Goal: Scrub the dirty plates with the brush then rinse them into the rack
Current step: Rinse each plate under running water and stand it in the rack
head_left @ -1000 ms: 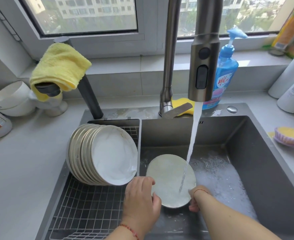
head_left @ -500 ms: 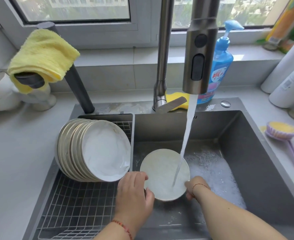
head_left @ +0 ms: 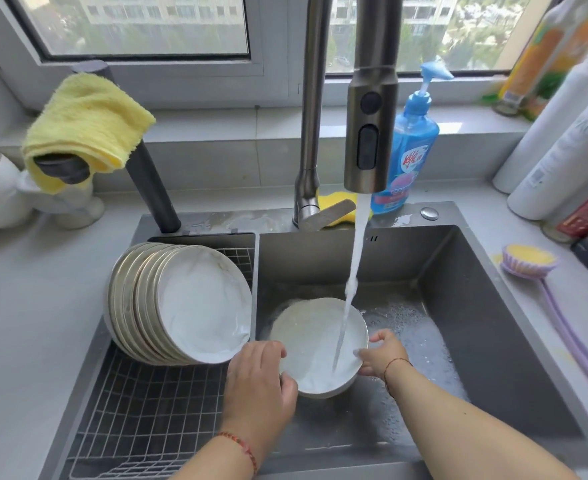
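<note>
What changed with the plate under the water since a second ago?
The plate got turned: a second ago its back faced up, now its hollow front catches the water. The left hand and right hand kept holding its edges. The stacked plates in the rack and the brush stayed put.

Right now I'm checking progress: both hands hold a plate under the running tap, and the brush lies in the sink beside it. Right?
Not quite. The head view shows the brush on the counter right of the sink, not in it. Both hands, left and right, hold the plate under the tap.
</note>
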A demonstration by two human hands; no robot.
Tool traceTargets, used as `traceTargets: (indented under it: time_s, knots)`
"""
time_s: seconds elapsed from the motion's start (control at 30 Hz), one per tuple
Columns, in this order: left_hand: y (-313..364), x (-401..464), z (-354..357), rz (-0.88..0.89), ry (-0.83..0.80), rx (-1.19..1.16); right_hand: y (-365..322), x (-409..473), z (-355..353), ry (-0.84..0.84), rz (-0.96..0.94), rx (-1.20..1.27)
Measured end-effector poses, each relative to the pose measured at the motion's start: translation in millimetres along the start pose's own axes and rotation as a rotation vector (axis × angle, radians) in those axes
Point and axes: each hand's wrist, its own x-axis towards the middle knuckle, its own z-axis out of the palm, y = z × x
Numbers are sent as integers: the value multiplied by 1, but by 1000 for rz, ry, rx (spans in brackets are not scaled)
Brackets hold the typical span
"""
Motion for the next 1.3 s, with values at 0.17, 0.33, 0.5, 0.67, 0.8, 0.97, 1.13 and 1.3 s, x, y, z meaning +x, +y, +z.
traceTargets:
  time_s: [0.17,0.33,0.5,0.67,0.8,0.97,1.13,1.3]
  knots:
    - [1,1,0,-11,12,17,-10,-16,-16,-23,-3,27]
    - [2,1,-3,-14,11,45,-12,-45,-38,-136,59,202]
    - [4,1,-6,-38,-9,49,-5,-69,-53,-210,51,288]
    - [26,6,-21,-193,-94,-71,2,-87,-63,-219,-27,368]
    - [49,17,-23,-700,-101,-613,-6,-105,-76,-166,-148,418]
    - [56,24,-22,-1091,-431,-1698,-21,-128,-91,-135,-293,349]
    - [55,24,-17,-988,-431,-1782,-24,-135,-95,-7,-508,-75]
    - [55,24,-18,-922,-398,-1751,-6,-139,-86,302,-1023,-996]
